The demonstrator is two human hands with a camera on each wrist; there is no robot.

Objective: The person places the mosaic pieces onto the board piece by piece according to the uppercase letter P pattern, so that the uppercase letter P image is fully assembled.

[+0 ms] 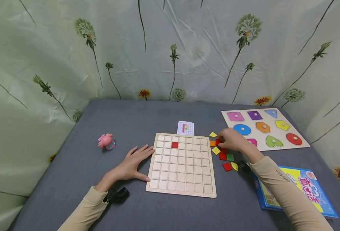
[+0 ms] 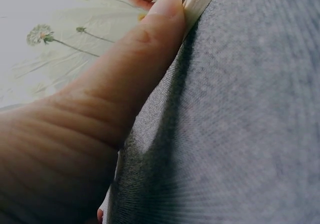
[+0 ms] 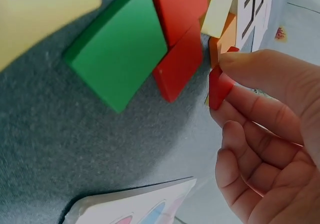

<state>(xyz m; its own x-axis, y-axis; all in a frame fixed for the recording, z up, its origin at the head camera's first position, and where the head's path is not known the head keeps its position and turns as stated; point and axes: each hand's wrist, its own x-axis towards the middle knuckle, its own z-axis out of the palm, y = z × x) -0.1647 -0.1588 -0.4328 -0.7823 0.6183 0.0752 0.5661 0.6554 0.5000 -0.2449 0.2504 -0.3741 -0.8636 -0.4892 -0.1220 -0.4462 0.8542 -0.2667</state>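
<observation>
A wooden grid board (image 1: pixel 184 166) lies in the middle of the table, with one red tile (image 1: pixel 174 145) in a cell of its upper part. Along the board's left edge my left hand (image 1: pixel 131 165) is spread, its thumb and fingertips at the rim. My right hand (image 1: pixel 235 140) pinches a red tile (image 3: pixel 218 87) between thumb and index finger, just off the board's right side. Loose tiles lie about it: a green tile (image 3: pixel 120 48), an orange tile (image 1: pixel 212 143), a yellow tile (image 1: pixel 216 150) and several red ones. Touching the board's far edge is a small printed pattern card (image 1: pixel 185 128).
To the far right lies a knobbed shape puzzle (image 1: pixel 274 128). A blue and yellow box (image 1: pixel 308 189) sits partly beneath my right forearm in the head view. On the left stands a pink toy figure (image 1: pixel 106 141). A flower-patterned cloth (image 1: pixel 158 64) hangs behind the table.
</observation>
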